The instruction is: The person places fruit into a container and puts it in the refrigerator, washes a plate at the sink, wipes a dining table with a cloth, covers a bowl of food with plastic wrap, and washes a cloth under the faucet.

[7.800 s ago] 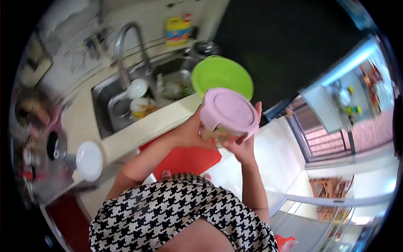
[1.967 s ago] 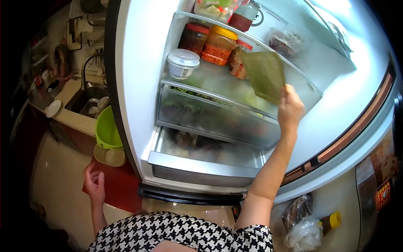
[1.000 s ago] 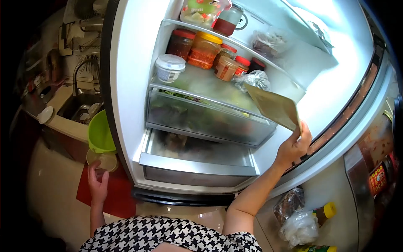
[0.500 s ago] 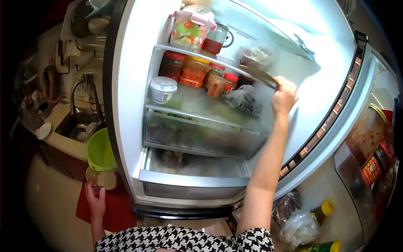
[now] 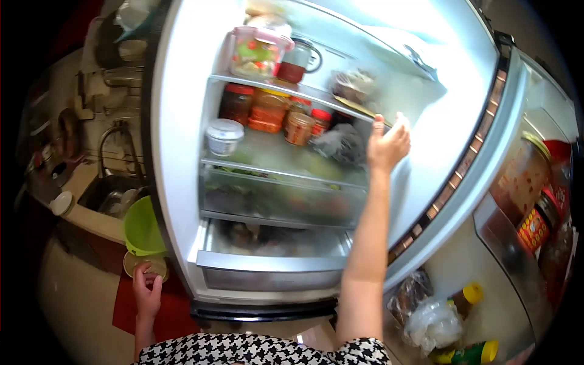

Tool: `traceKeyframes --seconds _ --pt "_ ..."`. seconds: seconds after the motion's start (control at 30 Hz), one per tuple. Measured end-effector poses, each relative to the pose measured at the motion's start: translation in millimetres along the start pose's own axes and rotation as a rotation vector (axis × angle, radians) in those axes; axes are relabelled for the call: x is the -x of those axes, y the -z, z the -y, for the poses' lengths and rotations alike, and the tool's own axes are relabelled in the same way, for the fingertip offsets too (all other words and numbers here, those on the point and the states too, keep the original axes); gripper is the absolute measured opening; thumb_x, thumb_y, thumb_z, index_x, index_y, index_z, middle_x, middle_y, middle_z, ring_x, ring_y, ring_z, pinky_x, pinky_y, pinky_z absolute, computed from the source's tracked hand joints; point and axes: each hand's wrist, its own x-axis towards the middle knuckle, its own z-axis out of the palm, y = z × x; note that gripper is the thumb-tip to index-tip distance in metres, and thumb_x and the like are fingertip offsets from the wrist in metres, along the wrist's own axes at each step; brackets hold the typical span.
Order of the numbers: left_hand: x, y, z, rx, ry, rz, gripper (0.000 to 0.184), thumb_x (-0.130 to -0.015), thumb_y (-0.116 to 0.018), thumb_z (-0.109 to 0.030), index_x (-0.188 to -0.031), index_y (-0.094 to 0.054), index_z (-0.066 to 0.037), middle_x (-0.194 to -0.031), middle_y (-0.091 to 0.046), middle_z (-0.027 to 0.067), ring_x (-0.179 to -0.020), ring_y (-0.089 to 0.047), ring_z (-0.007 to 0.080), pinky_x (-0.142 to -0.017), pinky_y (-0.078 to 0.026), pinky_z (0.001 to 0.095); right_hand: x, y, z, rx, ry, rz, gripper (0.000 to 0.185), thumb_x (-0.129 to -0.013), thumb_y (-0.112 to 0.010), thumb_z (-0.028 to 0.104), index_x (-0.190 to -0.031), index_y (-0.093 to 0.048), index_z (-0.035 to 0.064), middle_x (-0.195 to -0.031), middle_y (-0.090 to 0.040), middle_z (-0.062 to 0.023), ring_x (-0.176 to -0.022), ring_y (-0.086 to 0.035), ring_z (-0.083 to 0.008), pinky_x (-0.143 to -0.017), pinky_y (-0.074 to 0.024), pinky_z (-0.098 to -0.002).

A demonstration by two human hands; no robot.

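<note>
My right hand [image 5: 390, 143] is raised inside the refrigerator at the right end of the upper shelf [image 5: 274, 87]. Its fingers and thumb are apart, and nothing shows in its grasp. Just left of it, a flat plate-like thing [image 5: 354, 107] lies at the shelf edge, below a bagged item [image 5: 353, 85]. Low on the left, my left hand [image 5: 146, 291] has loosely bent fingers, with a gap to the thumb. Behind it are a pale round container [image 5: 129, 264] and a green basin [image 5: 141, 228]; whether the fingers touch the container, I cannot tell.
Red-lidded jars [image 5: 236, 103], a white tub [image 5: 224, 137] and a plastic bag [image 5: 340, 144] stand on the middle shelf. Below, a drawer [image 5: 267, 262] is pulled out. The open door [image 5: 486, 267] at right holds jars and bags. A sink [image 5: 103, 198] is at left.
My right hand has let go of the flat plate-like thing, which now rests at the shelf edge. My left hand's fingers have bent inward. The view has shifted slightly.
</note>
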Motion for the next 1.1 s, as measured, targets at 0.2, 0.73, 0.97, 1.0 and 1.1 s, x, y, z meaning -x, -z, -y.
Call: traceKeyframes --seconds 0.2,0.73,0.97,1.0,1.1 --pt "-11.5 -25.0 48.9 0.246 0.087 0.032 0.044 -0.086 -0.052 -0.007 -0.127 -0.037 -0.004 -0.096 -0.051 0.0060 -0.083 -0.050 0.0124 -0.075 -0.042 0.0255 91.5 131.2 91.0 -0.324 0.101 0.264 0.050 -0.085 -0.051 0.041 -0.120 -0.047 0.0049 -0.122 -0.048 -0.0146 -0.119 -0.040 -0.0331 -0.100 -0.0208 -0.0530" --pt "-27.6 -57.1 73.5 0.427 0.157 0.000 0.042 -0.091 -0.051 -0.014 -0.127 -0.037 0.001 -0.114 -0.051 0.0109 -0.089 -0.051 0.0172 -0.075 -0.045 0.0287 137.7 408.8 97.7 0.271 0.144 0.307 0.054 -0.090 -0.032 0.054 -0.077 -0.057 0.0080 -0.091 -0.058 -0.0118 -0.095 -0.053 -0.0257 -0.100 -0.0248 -0.0470" --pt "-18.6 -27.2 46.2 0.416 -0.045 -0.009 0.040 -0.091 -0.050 -0.014 -0.124 -0.036 0.005 -0.125 -0.046 0.0142 -0.101 -0.055 0.0227 -0.081 -0.048 0.0314 62.1 630.2 -28.7 0.441 -0.436 -0.378 0.041 -0.096 -0.032 0.035 -0.115 -0.048 0.0022 -0.113 -0.052 -0.0104 -0.106 -0.048 -0.0209 -0.090 -0.0372 -0.0353" --pt "-13.7 -20.6 44.5 0.404 -0.060 -0.032 0.040 -0.092 -0.050 -0.014 -0.123 -0.036 0.006 -0.125 -0.046 0.0145 -0.102 -0.056 0.0235 -0.081 -0.048 0.0316 59.6 666.3 -66.5 0.438 -0.558 -0.408 0.041 -0.095 -0.033 0.037 -0.113 -0.050 0.0042 -0.112 -0.053 -0.0088 -0.106 -0.049 -0.0203 -0.089 -0.0373 -0.0343" --pt "18.8 -4.0 36.0 0.420 -0.067 -0.056 0.038 -0.092 -0.049 -0.014 -0.123 -0.037 0.005 -0.124 -0.046 0.0134 -0.104 -0.055 0.0234 -0.082 -0.048 0.0315 55.3 742.6 -156.4 0.306 -0.934 -0.321 0.050 -0.093 -0.034 0.049 -0.115 -0.053 0.0078 -0.117 -0.053 -0.0075 -0.109 -0.047 -0.0202 -0.087 -0.0367 -0.0360"
